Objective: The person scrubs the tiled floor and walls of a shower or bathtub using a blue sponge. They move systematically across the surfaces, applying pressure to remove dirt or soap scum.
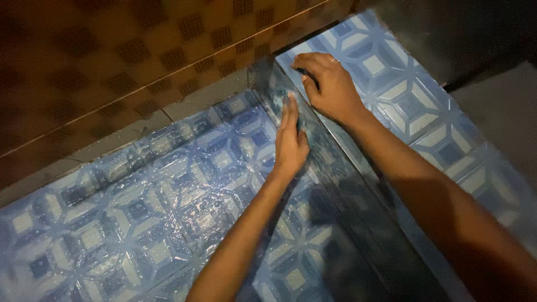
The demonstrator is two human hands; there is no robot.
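On blue patterned step (391,95), both hands: left hand (291,140), right hand (330,84)

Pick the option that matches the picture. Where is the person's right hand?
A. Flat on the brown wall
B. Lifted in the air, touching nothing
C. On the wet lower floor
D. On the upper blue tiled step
D: the right hand rests on the upper step near its edge, while the left hand presses against the riser below it.
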